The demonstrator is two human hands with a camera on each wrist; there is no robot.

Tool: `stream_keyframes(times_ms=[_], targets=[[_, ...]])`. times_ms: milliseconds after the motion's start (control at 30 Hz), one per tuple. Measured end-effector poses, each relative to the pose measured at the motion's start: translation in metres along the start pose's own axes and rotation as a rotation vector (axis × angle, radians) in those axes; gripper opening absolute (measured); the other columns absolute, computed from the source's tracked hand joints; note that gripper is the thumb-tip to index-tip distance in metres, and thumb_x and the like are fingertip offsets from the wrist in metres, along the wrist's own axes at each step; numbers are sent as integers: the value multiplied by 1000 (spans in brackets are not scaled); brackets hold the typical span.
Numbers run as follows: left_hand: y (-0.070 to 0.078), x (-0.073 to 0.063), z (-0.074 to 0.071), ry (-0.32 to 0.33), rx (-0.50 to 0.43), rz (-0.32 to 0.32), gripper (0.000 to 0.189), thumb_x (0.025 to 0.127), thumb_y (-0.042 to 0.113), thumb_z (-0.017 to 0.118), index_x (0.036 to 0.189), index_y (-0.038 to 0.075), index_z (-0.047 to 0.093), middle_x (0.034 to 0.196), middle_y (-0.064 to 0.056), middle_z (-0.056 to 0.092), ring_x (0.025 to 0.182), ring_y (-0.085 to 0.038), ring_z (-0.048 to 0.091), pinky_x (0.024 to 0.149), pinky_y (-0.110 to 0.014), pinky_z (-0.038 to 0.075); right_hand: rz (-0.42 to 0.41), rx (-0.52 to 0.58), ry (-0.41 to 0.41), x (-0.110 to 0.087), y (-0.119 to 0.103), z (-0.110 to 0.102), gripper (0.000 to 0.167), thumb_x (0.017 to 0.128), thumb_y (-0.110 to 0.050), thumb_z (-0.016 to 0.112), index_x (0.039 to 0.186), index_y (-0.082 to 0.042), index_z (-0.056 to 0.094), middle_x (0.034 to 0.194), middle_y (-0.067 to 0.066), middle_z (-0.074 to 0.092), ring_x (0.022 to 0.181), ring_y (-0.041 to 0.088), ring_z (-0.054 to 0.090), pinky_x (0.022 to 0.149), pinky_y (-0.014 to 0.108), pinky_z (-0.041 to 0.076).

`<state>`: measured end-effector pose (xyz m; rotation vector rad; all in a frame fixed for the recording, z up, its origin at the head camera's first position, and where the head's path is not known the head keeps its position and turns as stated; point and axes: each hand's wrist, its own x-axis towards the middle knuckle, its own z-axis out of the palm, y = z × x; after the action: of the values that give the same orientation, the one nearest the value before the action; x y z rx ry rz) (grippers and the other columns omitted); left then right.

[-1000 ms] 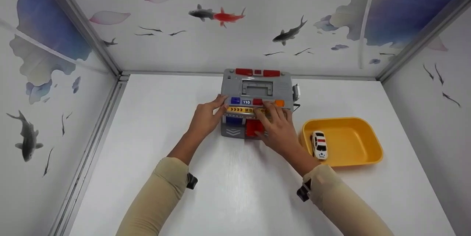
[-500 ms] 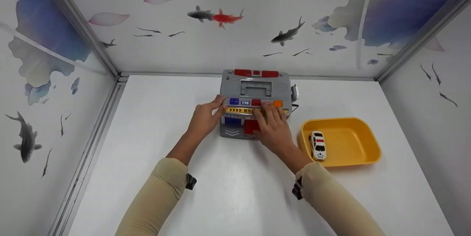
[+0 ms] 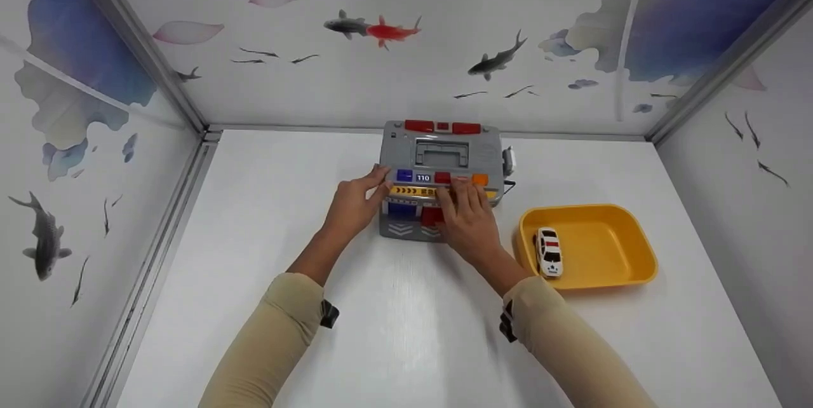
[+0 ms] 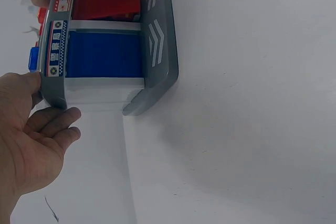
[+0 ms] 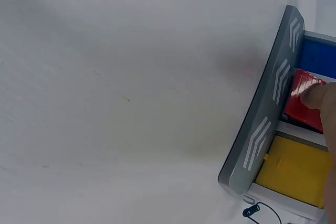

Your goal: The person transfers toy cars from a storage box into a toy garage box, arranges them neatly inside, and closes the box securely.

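The person's left hand [image 3: 356, 201] pinches the near corner of a grey toy garage [image 3: 438, 155] between thumb and curled fingers, at about 8 o'clock of it. The right hand [image 3: 471, 224] lies at 5 o'clock: its fingers rest over the front edge of the roof, the index a little apart from the others, while the thumb presses a red door [image 5: 295, 106] below, which sits skewed in its frame. Seen from the head, a blue door [image 4: 105, 53] stands at 9 o'clock of the red one, and the right wrist view shows a yellow door [image 5: 294, 169] on its other side. The roof carries a row of coloured buttons just beyond the fingers, among them a blue button [image 3: 404, 175] and an orange button [image 3: 479, 179].

The garage stands upright on a white counter [image 3: 406, 332], close to the far wall [image 3: 267, 96]. A black cord [image 5: 252, 211] shows just beside it, near 3 o'clock in the head view. At 4 o'clock sits a yellow tray [image 3: 606, 246], apart from the garage, with a white toy car [image 3: 549, 253] lying along its 9 o'clock side.
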<state>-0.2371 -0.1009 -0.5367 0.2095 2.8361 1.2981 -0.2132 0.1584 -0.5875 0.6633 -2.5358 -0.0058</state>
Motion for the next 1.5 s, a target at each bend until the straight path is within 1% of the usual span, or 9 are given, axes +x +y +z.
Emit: stream_keyframes(times_ms=[167,333,600,700,867,1167,1233,1400,1500], targets=[[0,0,-1,4,1,8,51,115,43,61,160,18,59,166,-7,52,156,-26,54,130,-46,45,-3,-32,-21,2,-1,2,79,92,-33,94,150,-9,47,154,25,50,143,44,52,126,56,48],[-1,-1,-1,5,-1,11,51,114,43,61,159,19,60,166,-8,52,156,-27,54,130,-47,45,-22,-91,7,3,-1,6,72,95,-35,90,147,-9,47,150,24,51,140,42,53,124,53,48],[-1,0,-1,8,-1,20,51,114,43,61,159,19,60,165,-8,53,155,-26,54,130,-46,45,-27,-116,25,3,0,10,74,95,-38,90,147,-11,45,149,24,49,138,41,51,123,52,48],[-1,1,-1,12,2,15,51,114,44,61,158,19,60,164,-7,54,155,-26,55,130,-46,45,-31,-132,51,4,1,12,73,95,-38,90,146,-11,46,147,23,51,136,41,52,121,52,50],[-1,1,0,8,7,4,50,114,44,61,158,19,60,165,-6,53,156,-26,54,131,-47,45,-40,-155,92,4,1,15,75,91,-38,94,144,-11,48,143,22,52,132,40,53,117,51,52],[0,0,0,6,17,4,51,114,44,61,158,20,60,164,-5,54,155,-26,54,130,-47,45,-47,-171,100,5,1,16,79,90,-36,95,145,-12,45,141,22,50,131,40,51,115,51,51],[-1,0,-1,5,20,8,51,114,45,61,159,20,60,164,-6,54,155,-27,54,130,-47,45,-52,-179,125,5,1,18,79,88,-35,96,145,-11,45,139,22,51,129,40,51,114,50,51],[-2,0,-2,6,6,23,50,115,43,61,159,19,60,165,-8,52,154,-27,55,130,-46,46,-68,-192,226,7,2,24,72,86,-29,96,138,-10,51,134,23,56,123,40,55,109,50,53],[-3,0,-2,6,4,24,50,115,42,61,159,19,60,165,-8,52,154,-27,55,130,-46,46,-70,-186,242,7,2,25,69,85,-27,95,137,-9,52,132,24,57,122,41,56,107,50,53]])
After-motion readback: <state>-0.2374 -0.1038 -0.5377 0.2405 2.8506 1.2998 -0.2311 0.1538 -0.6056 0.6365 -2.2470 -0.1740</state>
